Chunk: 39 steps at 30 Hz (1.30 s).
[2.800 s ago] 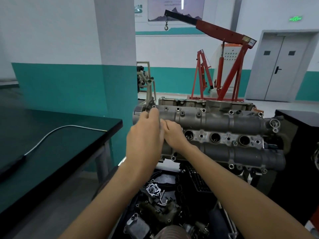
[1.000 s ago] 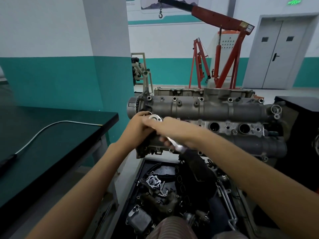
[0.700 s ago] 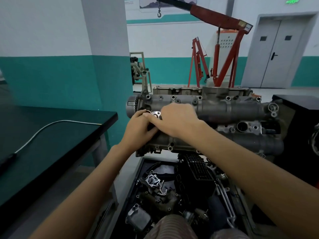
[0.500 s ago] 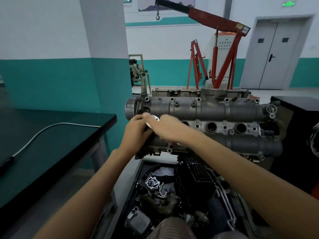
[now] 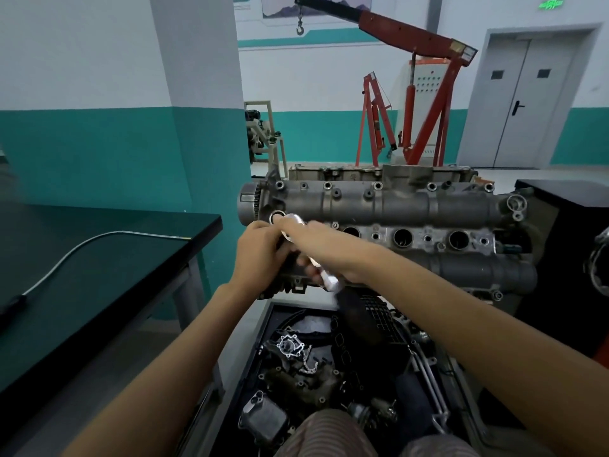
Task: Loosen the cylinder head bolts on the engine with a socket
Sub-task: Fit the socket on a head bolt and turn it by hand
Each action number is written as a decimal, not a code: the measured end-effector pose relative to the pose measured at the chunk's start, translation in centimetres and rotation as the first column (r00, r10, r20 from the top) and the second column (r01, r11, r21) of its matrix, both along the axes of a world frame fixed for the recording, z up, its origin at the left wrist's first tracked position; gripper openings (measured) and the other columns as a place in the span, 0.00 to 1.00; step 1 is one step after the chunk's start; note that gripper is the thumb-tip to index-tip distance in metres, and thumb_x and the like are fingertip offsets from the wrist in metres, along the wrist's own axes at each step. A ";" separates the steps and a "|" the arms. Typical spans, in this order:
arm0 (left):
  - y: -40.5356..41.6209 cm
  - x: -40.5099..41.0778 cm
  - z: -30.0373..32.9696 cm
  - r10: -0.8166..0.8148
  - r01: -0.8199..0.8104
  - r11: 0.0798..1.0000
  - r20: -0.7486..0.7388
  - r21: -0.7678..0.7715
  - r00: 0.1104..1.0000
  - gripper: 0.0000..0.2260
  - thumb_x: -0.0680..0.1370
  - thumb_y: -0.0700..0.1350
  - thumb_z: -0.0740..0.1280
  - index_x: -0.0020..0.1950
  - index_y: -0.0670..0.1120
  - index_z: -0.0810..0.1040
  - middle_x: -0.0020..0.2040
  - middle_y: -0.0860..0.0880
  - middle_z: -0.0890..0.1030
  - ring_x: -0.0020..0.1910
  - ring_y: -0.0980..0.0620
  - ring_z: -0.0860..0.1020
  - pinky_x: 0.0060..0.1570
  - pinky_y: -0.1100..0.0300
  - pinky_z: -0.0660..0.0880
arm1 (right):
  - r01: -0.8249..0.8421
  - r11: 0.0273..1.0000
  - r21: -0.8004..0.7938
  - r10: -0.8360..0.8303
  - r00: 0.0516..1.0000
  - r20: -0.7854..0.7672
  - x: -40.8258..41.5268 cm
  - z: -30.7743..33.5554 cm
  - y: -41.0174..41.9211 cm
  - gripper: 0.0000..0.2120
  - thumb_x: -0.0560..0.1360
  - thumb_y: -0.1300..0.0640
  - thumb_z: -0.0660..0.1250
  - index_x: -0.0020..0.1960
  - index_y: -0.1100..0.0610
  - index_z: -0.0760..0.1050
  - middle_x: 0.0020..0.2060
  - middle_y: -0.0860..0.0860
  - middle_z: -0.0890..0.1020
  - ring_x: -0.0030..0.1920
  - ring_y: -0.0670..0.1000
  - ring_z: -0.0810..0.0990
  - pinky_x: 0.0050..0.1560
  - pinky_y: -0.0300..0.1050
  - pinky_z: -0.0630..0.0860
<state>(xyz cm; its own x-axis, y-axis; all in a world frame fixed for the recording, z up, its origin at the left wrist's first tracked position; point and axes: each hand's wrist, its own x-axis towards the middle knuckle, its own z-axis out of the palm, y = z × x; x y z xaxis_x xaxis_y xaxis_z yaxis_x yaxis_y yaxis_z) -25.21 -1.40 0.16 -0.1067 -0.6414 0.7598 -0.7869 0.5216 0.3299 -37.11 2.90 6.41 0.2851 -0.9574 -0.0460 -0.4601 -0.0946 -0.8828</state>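
Right hand [image 5: 324, 250]: fingers curled round chrome shank of ratchet wrench [image 5: 326, 280], round silver head of tool showing just beyond fingertips at left end of engine, black grip trailing down and toward viewer below the palm. Left hand [image 5: 260, 255]: fingers bent in against wrench head from the left side, touching right hand; whether gripping the tool or only steadying it, cannot tell. Socket itself hidden beneath wrench head and fingers. Engine [image 5: 395, 222]: grey cast cylinder head, lying across view at chest height, toothed wheel at left end, row of small bolts [image 5: 327, 185] along far edge, three open round holes visible in middle strip to right of hands. Black tray [image 5: 263, 331] beneath engine, holding loose parts, among them a bright metal housing [image 5: 290, 346] and a length of chain. Black-topped table [image 5: 99, 258] at left, grey cable [image 5: 99, 239] lying across it. Red engine crane [image 5: 412, 94] behind, hook hanging from boom. Grey double door [image 5: 524, 100] at far right. White and teal walls, square pillar [image 5: 204, 110] at left of engine.
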 end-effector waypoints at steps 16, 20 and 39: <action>-0.2 -0.9 -0.3 0.051 -0.007 0.993 -0.364 0.122 0.930 0.06 0.69 0.40 0.61 0.32 0.46 0.70 0.23 0.52 0.68 0.25 0.52 0.64 0.19 0.66 0.57 | -0.130 0.936 0.327 -0.040 0.883 0.467 1.2 -0.2 1.2 0.19 0.77 0.45 0.57 0.35 0.57 0.64 0.27 0.52 0.67 0.26 0.49 0.66 0.29 0.40 0.67; 0.0 -0.6 -0.3 0.034 -0.027 0.998 -0.121 0.055 0.992 0.16 0.69 0.40 0.64 0.26 0.51 0.60 0.22 0.57 0.65 0.29 0.53 0.66 0.26 0.64 0.56 | 0.109 0.942 -0.316 -0.201 0.940 -0.275 1.2 -0.5 0.8 0.23 0.77 0.39 0.53 0.34 0.56 0.67 0.26 0.50 0.72 0.25 0.47 0.70 0.25 0.38 0.61; -0.1 -0.2 -0.7 0.019 -0.021 0.995 -0.025 -0.093 0.999 0.10 0.68 0.36 0.69 0.29 0.44 0.71 0.27 0.44 0.74 0.31 0.49 0.68 0.30 0.62 0.56 | 0.041 0.888 -0.459 -0.249 0.880 -0.404 0.0 0.6 -0.1 0.39 0.72 0.28 0.37 0.36 0.58 0.72 0.30 0.51 0.74 0.30 0.47 0.71 0.30 0.41 0.61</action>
